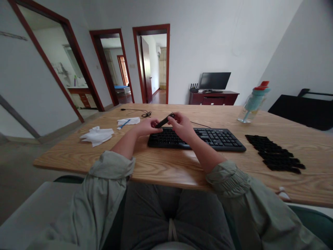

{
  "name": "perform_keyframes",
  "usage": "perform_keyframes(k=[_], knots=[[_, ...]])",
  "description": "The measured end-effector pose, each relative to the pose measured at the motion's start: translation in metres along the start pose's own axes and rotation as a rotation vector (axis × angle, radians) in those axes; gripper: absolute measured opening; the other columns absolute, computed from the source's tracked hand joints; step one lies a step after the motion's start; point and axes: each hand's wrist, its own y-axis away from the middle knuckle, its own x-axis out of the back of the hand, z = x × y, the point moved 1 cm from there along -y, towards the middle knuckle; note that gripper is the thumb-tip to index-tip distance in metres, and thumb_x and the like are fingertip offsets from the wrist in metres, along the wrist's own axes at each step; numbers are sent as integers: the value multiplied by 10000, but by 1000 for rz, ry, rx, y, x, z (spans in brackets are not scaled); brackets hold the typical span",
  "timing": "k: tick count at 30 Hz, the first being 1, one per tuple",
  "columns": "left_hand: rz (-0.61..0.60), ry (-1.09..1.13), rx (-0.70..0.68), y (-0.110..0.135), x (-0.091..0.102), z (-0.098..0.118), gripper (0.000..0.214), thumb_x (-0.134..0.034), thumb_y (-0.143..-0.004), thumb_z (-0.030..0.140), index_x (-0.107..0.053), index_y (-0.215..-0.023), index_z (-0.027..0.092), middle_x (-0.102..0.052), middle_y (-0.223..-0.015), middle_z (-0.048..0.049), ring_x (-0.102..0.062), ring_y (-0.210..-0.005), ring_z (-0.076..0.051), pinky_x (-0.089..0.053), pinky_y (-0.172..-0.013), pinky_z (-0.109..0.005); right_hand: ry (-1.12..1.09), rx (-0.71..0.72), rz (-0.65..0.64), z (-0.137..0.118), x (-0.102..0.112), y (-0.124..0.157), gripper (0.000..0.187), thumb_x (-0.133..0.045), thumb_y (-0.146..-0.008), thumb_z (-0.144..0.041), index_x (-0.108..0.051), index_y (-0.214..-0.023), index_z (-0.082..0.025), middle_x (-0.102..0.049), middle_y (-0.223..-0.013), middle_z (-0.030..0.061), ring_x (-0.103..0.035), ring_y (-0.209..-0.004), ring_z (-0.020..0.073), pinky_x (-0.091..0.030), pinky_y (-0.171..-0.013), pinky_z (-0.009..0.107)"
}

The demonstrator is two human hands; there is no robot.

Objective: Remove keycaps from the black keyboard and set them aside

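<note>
My left hand [148,127] and my right hand [182,125] both grip a short, slim black bar-shaped object [164,120], one at each end, and its kind is hard to make out. It is held tilted, its right end higher, just above the far left part of a black keyboard [221,139]. The keyboard lies flat on the wooden table [166,166]. Fingers of both hands are closed round the object, and my right hand and wrist cover some of the keys.
To the left lie a crumpled white tissue [97,136] and a blue stick [125,124] on a flat tissue [134,120]. A coiled black cable [146,114] is behind. On the right are black fuzzy strips [273,152] and an upright water bottle [252,104].
</note>
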Motion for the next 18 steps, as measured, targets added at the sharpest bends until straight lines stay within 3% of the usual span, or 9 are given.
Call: perform_keyframes(k=[4, 8, 13, 18], knots=[[-55, 239, 81, 6, 7, -14, 528, -787, -609, 422, -619, -1036, 160, -675, -796, -28, -627, -722, -157, -476, -650, -281, -95, -86, 44, 7, 9, 2, 324, -573, -827, -491, -569, -920, -181, -647, -741, 21, -563, -587, 115, -402, -480, 217], [-34, 311, 107, 14, 10, -9, 441, -770, -647, 402, -618, -978, 154, -674, -812, -42, -615, -688, -143, -456, -579, -254, -93, -109, 25, 5, 10, 4, 291, -574, -823, -463, -554, -898, -183, -640, -717, 4, -506, -509, 83, -394, -461, 206], [-111, 257, 118, 18, 15, -9, 370, -752, -678, 410, -654, -925, 152, -666, -777, -32, -591, -656, -126, -441, -565, -245, -42, -89, 7, 7, 11, 5, 252, -556, -826, -428, -552, -881, -183, -626, -684, -4, -504, -503, 90, -396, -475, 222], [-221, 42, 124, 19, 17, -24, 376, -754, -670, 431, -739, -926, 156, -698, -763, -31, -590, -678, -129, -448, -634, -253, 29, -66, 5, 11, 11, 6, 237, -556, -813, -420, -557, -868, -190, -628, -689, 4, -553, -584, 121, -433, -553, 255]])
